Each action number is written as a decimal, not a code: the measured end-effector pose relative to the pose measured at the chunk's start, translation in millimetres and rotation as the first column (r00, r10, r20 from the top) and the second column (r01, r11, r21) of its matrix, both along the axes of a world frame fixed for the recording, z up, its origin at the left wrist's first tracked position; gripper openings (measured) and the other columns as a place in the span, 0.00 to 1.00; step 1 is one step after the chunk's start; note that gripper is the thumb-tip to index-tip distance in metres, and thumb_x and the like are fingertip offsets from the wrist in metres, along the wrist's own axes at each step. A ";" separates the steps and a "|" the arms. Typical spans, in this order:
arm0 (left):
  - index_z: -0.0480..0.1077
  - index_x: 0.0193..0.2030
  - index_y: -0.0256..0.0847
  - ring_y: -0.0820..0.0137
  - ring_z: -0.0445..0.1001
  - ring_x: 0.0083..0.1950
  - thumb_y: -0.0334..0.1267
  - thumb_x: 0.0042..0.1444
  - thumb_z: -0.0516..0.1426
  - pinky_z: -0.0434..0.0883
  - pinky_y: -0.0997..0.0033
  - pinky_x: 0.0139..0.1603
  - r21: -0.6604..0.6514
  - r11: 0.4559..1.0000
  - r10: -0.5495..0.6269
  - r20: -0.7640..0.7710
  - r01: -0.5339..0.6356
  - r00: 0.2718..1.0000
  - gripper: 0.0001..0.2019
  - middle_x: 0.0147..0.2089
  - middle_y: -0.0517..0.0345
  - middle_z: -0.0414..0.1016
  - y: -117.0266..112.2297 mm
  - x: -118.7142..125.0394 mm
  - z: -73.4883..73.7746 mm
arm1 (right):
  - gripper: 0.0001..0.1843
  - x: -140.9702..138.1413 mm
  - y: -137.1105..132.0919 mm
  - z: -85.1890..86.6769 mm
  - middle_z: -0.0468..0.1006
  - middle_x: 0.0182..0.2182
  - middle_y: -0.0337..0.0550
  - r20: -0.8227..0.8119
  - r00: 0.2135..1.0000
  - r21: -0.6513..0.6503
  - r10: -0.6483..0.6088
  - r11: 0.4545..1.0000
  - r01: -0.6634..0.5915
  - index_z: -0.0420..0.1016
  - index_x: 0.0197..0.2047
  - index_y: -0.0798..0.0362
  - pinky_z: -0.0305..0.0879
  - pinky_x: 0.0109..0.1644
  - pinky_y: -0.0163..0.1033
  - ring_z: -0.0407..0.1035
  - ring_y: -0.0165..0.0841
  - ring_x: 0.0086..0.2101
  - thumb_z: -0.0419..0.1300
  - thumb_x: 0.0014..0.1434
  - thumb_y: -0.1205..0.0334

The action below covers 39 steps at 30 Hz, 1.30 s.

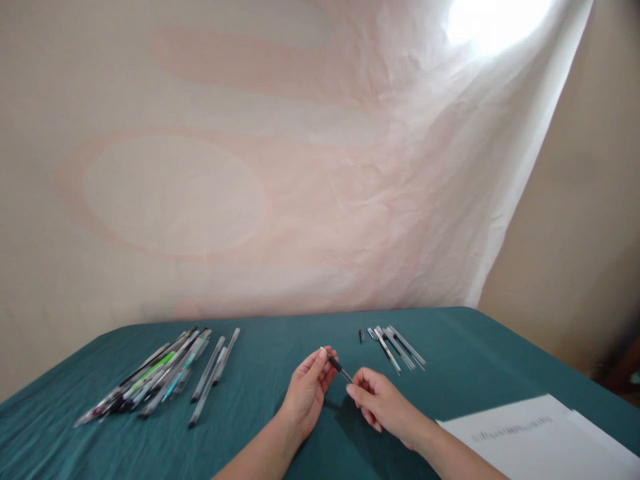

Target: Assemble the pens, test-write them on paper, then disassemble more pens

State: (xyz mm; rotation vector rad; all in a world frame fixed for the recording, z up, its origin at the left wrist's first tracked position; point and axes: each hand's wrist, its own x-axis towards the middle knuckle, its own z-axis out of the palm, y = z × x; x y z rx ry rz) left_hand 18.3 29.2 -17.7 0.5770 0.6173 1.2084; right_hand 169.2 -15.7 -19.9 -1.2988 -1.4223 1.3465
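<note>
Between my two hands a slim pen [339, 366] with a dark grip section is held at a slant above the green cloth. My left hand [311, 388] pinches its upper end between thumb and fingers. The lower end sits in the closed fingers of my right hand [379, 399]. My fingers cover both ends, so I cannot tell whether a cap is on. Beyond my right hand lie several clear pens or pen parts [400, 348] side by side, with a small dark cap [362, 336] to their left.
A heap of many pens [160, 373], mostly clear and black with green and teal ones, lies at the left. Several separate pens [215, 373] lie beside it. White paper [525, 440] with scribbled marks is at the front right. A pale sheet [300, 167] hangs behind the table.
</note>
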 end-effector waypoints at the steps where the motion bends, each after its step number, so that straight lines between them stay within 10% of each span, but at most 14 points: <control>1: 0.71 0.37 0.35 0.71 0.74 0.38 0.32 0.49 0.59 0.70 0.72 0.45 0.001 1.000 0.002 0.003 -0.002 1.000 0.08 0.39 0.50 0.75 0.5 -0.1 -0.3 | 0.19 0.0 -0.1 0.3 0.61 0.16 0.26 0.003 1.000 -0.002 0.000 1.000 0.000 0.57 0.28 0.53 0.44 0.12 0.25 0.50 0.18 0.11 0.54 0.51 0.45; 11: 0.69 0.36 0.35 0.72 0.74 0.39 0.31 0.51 0.57 0.70 0.73 0.43 -0.024 0.990 0.138 0.039 -0.137 0.990 0.05 0.37 0.50 0.75 14.0 -6.9 -4.9 | 0.19 1.0 -0.6 -0.3 0.63 0.18 0.28 0.028 0.999 0.000 0.029 1.000 -0.029 0.58 0.29 0.53 0.46 0.13 0.25 0.53 0.18 0.12 0.52 0.52 0.44; 20: 0.69 0.30 0.35 0.77 0.69 0.28 0.41 0.45 0.60 0.66 0.79 0.32 0.197 0.980 0.020 -0.296 0.041 0.955 0.10 0.28 0.56 0.73 0.8 -2.5 -2.6 | 0.19 0.7 2.7 -7.0 0.64 0.20 0.30 -0.109 0.994 0.039 -0.031 0.999 0.036 0.60 0.37 0.52 0.47 0.13 0.26 0.55 0.20 0.14 0.48 0.54 0.44; 25: 0.71 0.29 0.37 0.73 0.68 0.25 0.42 0.45 0.59 0.62 0.78 0.26 0.348 0.910 0.047 -0.628 0.227 0.777 0.10 0.23 0.57 0.72 9.0 9.0 -2.7 | 0.18 0.8 7.5 -10.3 0.65 0.24 0.34 -0.234 0.946 0.098 -0.225 0.962 0.253 0.60 0.37 0.52 0.56 0.19 0.29 0.59 0.23 0.18 0.51 0.53 0.46; 29: 0.73 0.26 0.39 0.71 0.69 0.28 0.39 0.44 0.58 0.63 0.75 0.31 0.493 0.818 0.281 -0.793 0.298 0.541 0.06 0.26 0.57 0.73 32.9 33.0 -4.4 | 0.16 7.0 10.5 -8.7 0.65 0.24 0.37 -0.263 0.906 0.179 -0.332 0.906 0.384 0.62 0.33 0.53 0.60 0.26 0.32 0.62 0.26 0.23 0.50 0.55 0.48; 39: 0.72 0.28 0.43 0.69 0.70 0.33 0.37 0.42 0.59 0.62 0.72 0.36 0.456 0.858 0.409 -0.884 0.235 0.225 0.04 0.31 0.56 0.74 70.5 95.1 -14.4 | 0.16 18.6 19.3 -16.0 0.62 0.20 0.34 -0.295 0.853 0.197 -0.431 0.846 0.496 0.62 0.28 0.53 0.53 0.18 0.30 0.56 0.24 0.18 0.49 0.56 0.48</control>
